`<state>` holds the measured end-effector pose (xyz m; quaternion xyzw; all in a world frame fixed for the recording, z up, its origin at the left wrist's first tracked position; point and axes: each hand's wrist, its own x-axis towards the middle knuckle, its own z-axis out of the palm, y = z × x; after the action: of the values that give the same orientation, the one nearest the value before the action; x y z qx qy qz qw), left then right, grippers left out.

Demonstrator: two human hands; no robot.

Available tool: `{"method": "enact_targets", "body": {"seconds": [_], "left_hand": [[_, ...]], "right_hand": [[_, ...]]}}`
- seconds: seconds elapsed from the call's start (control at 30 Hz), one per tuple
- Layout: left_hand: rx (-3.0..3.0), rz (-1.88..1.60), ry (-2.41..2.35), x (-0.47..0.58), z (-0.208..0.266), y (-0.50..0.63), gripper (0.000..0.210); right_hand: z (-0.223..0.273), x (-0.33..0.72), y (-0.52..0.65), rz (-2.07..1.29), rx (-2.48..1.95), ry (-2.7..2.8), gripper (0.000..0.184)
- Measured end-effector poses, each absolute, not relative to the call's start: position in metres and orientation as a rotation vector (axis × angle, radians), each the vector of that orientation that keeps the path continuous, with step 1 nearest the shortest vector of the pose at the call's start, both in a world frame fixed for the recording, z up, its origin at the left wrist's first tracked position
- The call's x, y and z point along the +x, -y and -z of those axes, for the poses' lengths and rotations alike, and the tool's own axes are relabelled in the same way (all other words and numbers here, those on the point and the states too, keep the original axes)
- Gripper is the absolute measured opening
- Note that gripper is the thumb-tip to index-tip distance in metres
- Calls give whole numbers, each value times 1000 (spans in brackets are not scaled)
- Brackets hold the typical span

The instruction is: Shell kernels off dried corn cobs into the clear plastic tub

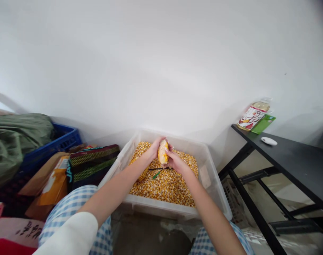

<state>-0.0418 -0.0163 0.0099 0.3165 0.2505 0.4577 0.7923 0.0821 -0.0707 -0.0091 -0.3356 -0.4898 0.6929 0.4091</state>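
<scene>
Both my hands hold one corn cob point(162, 152), partly bare and pale with yellow kernels along its side. My left hand point(155, 146) is wrapped round its far upper left part. On the right, my right hand point(175, 160) grips its lower end, the thumb lying across the kernels. The cob is above a translucent plastic bin point(161, 202), which is filled with loose yellow corn kernels point(163, 187). Just under the cob, a dark thin tool with a green part point(157, 174) lies on the kernels, partly hidden by my hands.
To the right stands a black table point(296, 159) bearing a bottle point(254, 114), a green packet point(263, 123) and a white oval object point(269, 141). A blue crate point(52, 143) with green cloth and several bags and boxes are at left. A white wall point(161, 71) rises behind the bin.
</scene>
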Motion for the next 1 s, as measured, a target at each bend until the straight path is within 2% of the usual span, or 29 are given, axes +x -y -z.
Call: {"method": "enact_targets", "body": {"seconds": [0.17, 0.27, 0.5, 0.9, 1.0], "left_hand": [[816, -891, -431, -49, -13, 18, 36], [889, -963, -497, -45, -10, 19, 37], [987, -1172, -584, -41, -8, 20, 30], [968, -1173, -526, -43, -6, 17, 33], [873, -1181, -546, -44, -2, 11, 35]], "right_hand": [[9, 83, 74, -1909, -787, 1162, 38], [8, 82, 78, -1981, -752, 1135, 39], [9, 78, 81, -1777, -870, 1243, 51], [7, 70, 85, -1667, -969, 1248, 59], [9, 66, 81, -1697, -944, 1167, 53]]}}
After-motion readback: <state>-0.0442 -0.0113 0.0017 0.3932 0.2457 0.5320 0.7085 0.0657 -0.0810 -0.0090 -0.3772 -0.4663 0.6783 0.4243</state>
